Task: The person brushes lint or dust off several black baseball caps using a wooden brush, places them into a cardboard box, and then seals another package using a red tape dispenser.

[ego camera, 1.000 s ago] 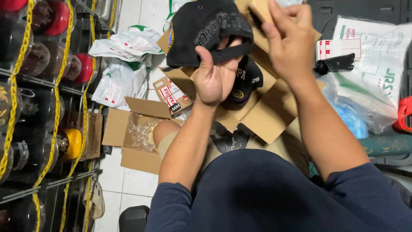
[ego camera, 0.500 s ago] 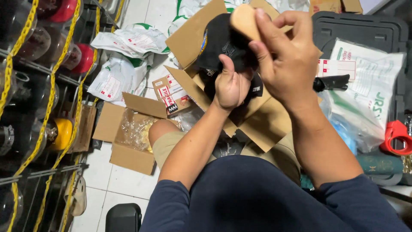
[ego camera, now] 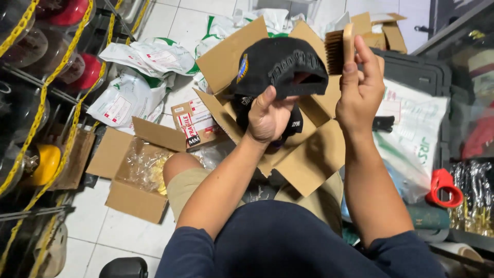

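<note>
My left hand (ego camera: pixel 268 116) grips a black cap (ego camera: pixel 280 66) from below, holding it up with its crown toward me. Just to the right, my right hand (ego camera: pixel 360 90) holds a wooden brush (ego camera: pixel 339 49) upright, bristles facing the cap and a small gap between them. Below both hands an open cardboard box (ego camera: pixel 309 154) rests on my lap, with more black caps (ego camera: pixel 290 126) inside it.
A smaller open cardboard box (ego camera: pixel 131 175) with plastic wrap sits on the tiled floor at left. White mailing bags (ego camera: pixel 134 77) lie behind it. A rack with yellow chain (ego camera: pixel 62 144) and helmets stands far left. A black case (ego camera: pixel 411 77), plastic bags and a red tape dispenser (ego camera: pixel 443 186) are at right.
The view has shifted. My right hand with the brush has drawn away from the cap to the right, and my left hand has turned the cap so its crown shows.
</note>
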